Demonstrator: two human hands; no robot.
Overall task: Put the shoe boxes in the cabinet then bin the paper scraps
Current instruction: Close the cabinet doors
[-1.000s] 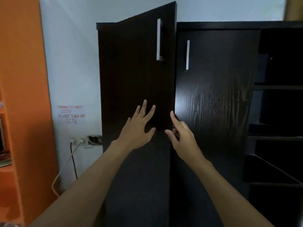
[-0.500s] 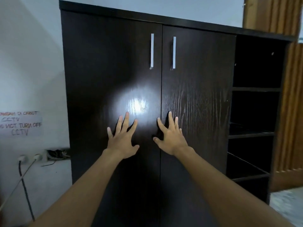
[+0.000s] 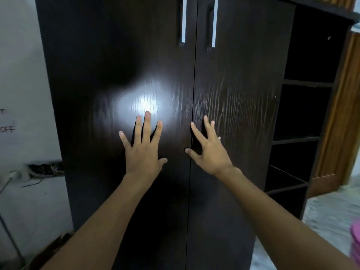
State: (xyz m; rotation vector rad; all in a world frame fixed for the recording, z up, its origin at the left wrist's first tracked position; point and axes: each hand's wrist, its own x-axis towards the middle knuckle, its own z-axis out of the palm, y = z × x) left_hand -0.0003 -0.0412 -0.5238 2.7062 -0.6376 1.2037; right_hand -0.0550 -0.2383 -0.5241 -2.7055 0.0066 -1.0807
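Both forearms are reaching out from the near edge of the view toward the cabinet [image 3: 233, 94]. The left hand [image 3: 143, 151] is lying flat with fingers spread on the left door [image 3: 116, 75], holding nothing. The right hand [image 3: 209, 152] is also open and empty, fingers splayed on the right door [image 3: 237, 114], its thumb sitting just at the seam between the two doors.

Both doors are looking closed, so this seems to be the final press to seat them. To do it well, I'd say keep both palms flat and push evenly near the meeting edges, so neither door springs back, and mind the thumb at the seam. No shoe boxes are showing; whether they are inside behind the doors cannot be told. No paper scraps or bin are visible either, though something pink [image 3: 355, 240] is blurring at the lower right edge.

Further off, two metal handles [image 3: 213, 22] are running down beside the seam, and open shelves [image 3: 303, 139] are standing dark on the right. On the white wall [image 3: 23, 55] at left, a sign [image 3: 6, 123] is partly cut off; only "OFF" and a "T" above it are readable.
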